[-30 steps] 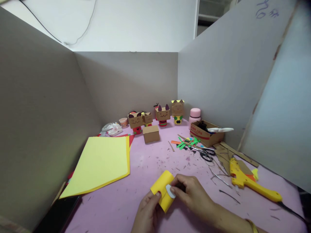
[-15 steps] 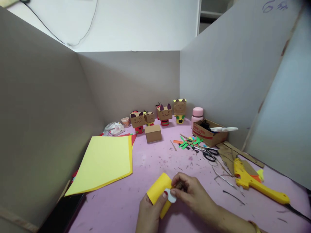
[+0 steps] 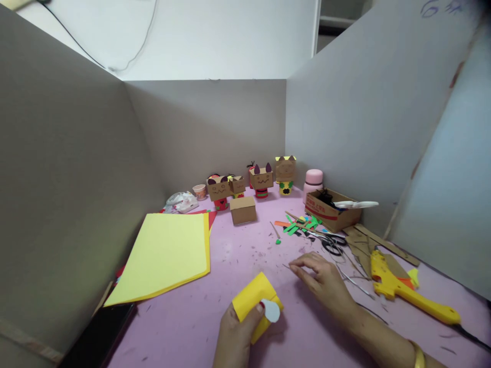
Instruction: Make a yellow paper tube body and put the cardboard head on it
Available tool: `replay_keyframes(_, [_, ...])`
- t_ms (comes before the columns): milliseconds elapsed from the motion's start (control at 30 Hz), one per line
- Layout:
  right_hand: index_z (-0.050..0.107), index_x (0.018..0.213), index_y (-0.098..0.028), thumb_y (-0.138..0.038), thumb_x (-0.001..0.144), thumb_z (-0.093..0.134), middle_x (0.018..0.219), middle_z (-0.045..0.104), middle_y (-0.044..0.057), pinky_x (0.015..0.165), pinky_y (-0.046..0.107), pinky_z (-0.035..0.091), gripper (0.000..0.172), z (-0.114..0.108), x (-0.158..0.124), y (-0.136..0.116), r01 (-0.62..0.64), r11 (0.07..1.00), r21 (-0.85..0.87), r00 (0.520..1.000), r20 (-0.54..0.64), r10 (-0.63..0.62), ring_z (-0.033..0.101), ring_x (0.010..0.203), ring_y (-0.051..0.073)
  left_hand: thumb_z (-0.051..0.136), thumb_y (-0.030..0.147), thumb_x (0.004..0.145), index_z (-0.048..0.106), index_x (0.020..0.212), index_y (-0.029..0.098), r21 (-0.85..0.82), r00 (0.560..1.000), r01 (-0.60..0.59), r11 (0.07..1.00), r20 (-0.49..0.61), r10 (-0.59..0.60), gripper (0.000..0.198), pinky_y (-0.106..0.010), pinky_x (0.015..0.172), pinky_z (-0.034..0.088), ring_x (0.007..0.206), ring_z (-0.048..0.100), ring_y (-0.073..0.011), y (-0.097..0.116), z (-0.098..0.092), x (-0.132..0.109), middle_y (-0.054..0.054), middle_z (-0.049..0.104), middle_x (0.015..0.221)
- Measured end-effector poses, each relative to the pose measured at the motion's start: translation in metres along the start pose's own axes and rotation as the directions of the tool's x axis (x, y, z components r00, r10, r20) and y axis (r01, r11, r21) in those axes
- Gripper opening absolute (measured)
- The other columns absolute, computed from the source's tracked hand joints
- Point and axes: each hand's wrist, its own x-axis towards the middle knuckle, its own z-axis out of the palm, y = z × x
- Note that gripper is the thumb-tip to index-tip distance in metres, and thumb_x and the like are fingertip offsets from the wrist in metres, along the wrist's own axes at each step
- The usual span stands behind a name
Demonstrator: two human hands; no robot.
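My left hand (image 3: 238, 327) grips a curled yellow paper tube (image 3: 251, 296). Its thumb presses a small rounded white paper piece (image 3: 272, 311) against the tube's side. Away from the tube, to its right, my right hand (image 3: 326, 281) is low over the table with thumb and forefinger brought together. A thin dark sliver (image 3: 286, 266) shows right at those fingertips and seems pinched there. Beyond them a small green scrap (image 3: 278, 242) lies by a thin brown strip (image 3: 275, 230).
Yellow sheets (image 3: 164, 255) lie left above a black phone (image 3: 97, 337). Cardboard-headed figures (image 3: 262, 179) and a plain cardboard box (image 3: 243, 210) stand at the back. To the right are paper scraps (image 3: 303, 225), scissors (image 3: 333, 246), a carton (image 3: 333, 217) and a yellow glue gun (image 3: 406, 294).
My right hand has left the tube and moved right and outward to the tabletop. A green scrap now lies beyond it. The left hand still holds the tube and white piece.
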Motion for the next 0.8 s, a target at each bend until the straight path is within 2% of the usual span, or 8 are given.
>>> replay_keyframes(67, [0.065, 0.072, -0.017, -0.037, 0.082, 0.055, 0.077, 0.063, 0.006, 0.074, 0.035, 0.041, 0.024, 0.005, -0.004, -0.006, -0.034, 0.995, 0.090, 0.995, 0.098, 0.025, 0.055, 0.078, 0.021, 0.075, 0.037, 0.058, 0.068, 0.088, 0.010, -0.006, 1.000, -0.009, 1.000, 0.020, 0.009, 0.040, -0.035, 0.070, 0.048, 0.076, 0.064, -0.0263, -0.001, 0.000, 0.000, -0.013, 0.071, 0.084])
replay_keyframes(133, [0.065, 0.077, -0.016, -0.040, 0.075, 0.064, 0.079, 0.062, 0.005, 0.070, 0.030, 0.042, 0.024, 0.015, -0.012, -0.013, -0.151, 0.951, 0.271, 0.963, 0.256, 0.080, 0.055, 0.077, 0.019, 0.075, 0.037, 0.058, 0.068, 0.090, 0.011, -0.010, 0.998, -0.035, 0.999, 0.049, 0.036, 0.041, -0.035, 0.072, 0.048, 0.077, 0.064, -0.0256, -0.001, 0.001, 0.000, -0.012, 0.071, 0.084])
replay_keyframes(200, [0.063, 0.081, -0.014, -0.041, 0.067, 0.071, 0.074, 0.060, 0.003, 0.061, 0.025, 0.041, 0.031, 0.025, -0.019, -0.020, -0.317, 0.834, 0.451, 0.906, 0.403, 0.126, 0.053, 0.070, 0.016, 0.074, 0.036, 0.059, 0.068, 0.089, 0.012, 0.001, 0.996, -0.052, 0.999, 0.078, 0.052, 0.039, -0.035, 0.074, 0.047, 0.078, 0.064, -0.0258, 0.001, 0.003, -0.002, -0.012, 0.071, 0.084])
replay_keyframes(267, [0.062, 0.078, -0.011, -0.041, 0.064, 0.074, 0.067, 0.056, 0.000, 0.053, 0.022, 0.037, 0.035, 0.033, -0.024, -0.023, -0.420, 0.725, 0.546, 0.870, 0.469, 0.150, 0.049, 0.062, 0.013, 0.074, 0.034, 0.059, 0.069, 0.086, 0.012, 0.019, 0.994, -0.049, 0.999, 0.099, 0.047, 0.035, -0.036, 0.075, 0.048, 0.079, 0.064, -0.0266, 0.003, 0.006, -0.005, -0.012, 0.071, 0.083])
replay_keyframes(367, [0.064, 0.081, -0.009, -0.038, 0.064, 0.076, 0.071, 0.059, 0.003, 0.056, 0.023, 0.038, 0.036, 0.036, -0.027, -0.026, -0.450, 0.650, 0.612, 0.868, 0.472, 0.155, 0.050, 0.064, 0.013, 0.074, 0.032, 0.060, 0.070, 0.085, 0.012, 0.032, 0.994, -0.029, 0.999, 0.105, 0.026, 0.033, -0.037, 0.076, 0.047, 0.080, 0.064, -0.0273, 0.006, 0.008, -0.007, -0.012, 0.071, 0.084])
replay_keyframes(433, [0.066, 0.087, -0.009, -0.037, 0.069, 0.073, 0.076, 0.062, 0.006, 0.062, 0.025, 0.041, 0.034, 0.035, -0.027, -0.026, -0.447, 0.612, 0.653, 0.865, 0.489, 0.110, 0.054, 0.070, 0.016, 0.075, 0.031, 0.059, 0.070, 0.086, 0.012, 0.024, 0.994, -0.010, 1.000, 0.105, 0.007, 0.034, -0.036, 0.077, 0.047, 0.082, 0.064, -0.0277, 0.006, 0.007, -0.007, -0.013, 0.071, 0.087])
replay_keyframes(533, [0.068, 0.091, -0.009, -0.035, 0.073, 0.069, 0.077, 0.064, 0.007, 0.068, 0.028, 0.042, 0.031, 0.032, -0.026, -0.026, -0.434, 0.581, 0.688, 0.863, 0.503, 0.048, 0.057, 0.076, 0.019, 0.075, 0.033, 0.060, 0.069, 0.087, 0.012, -0.010, 0.992, 0.004, 1.000, 0.125, -0.003, 0.035, -0.035, 0.077, 0.046, 0.083, 0.064, -0.0267, 0.002, 0.004, -0.004, -0.013, 0.071, 0.089])
replay_keyframes(800, [0.069, 0.091, -0.010, -0.034, 0.072, 0.070, 0.071, 0.063, 0.005, 0.068, 0.029, 0.041, 0.031, 0.032, -0.026, -0.021, -0.490, 0.510, 0.707, 0.840, 0.540, 0.058, 0.056, 0.072, 0.018, 0.072, 0.037, 0.065, 0.070, 0.088, 0.011, -0.067, 0.989, 0.025, 0.997, 0.150, -0.015, 0.035, -0.034, 0.075, 0.046, 0.075, 0.065, -0.0244, -0.003, -0.002, 0.002, -0.014, 0.072, 0.083])
